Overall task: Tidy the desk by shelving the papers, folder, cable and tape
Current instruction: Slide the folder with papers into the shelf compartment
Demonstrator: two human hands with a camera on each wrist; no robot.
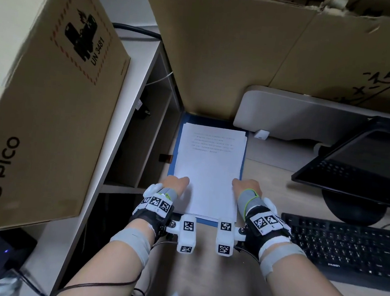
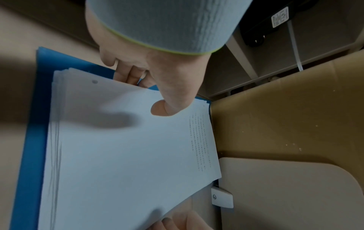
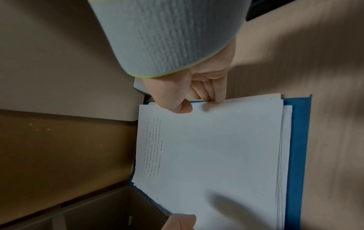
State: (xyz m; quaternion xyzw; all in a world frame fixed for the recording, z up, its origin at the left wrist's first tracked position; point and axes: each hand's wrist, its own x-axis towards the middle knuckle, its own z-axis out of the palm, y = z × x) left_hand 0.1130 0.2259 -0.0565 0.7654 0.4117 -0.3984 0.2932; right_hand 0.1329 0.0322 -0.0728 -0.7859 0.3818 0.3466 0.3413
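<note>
The left hand and right hand each pinch a long edge of the papers, thumbs on top. The stack lies on the blue folder on the bench. Loose sheets look light, floppy, likely to slide; gripping both sides seems wise.

The stack of white papers is pinched at its edge by the left hand, thumb on the top sheet and fingers curled beneath. A few lines of print are seen near one end of the top sheet. The stack is lying on a blue folder, whose border shows along one side. Another hand is glimpsed at the opposite edge. A brown cardboard panel is seen just beside the stack.
</note>
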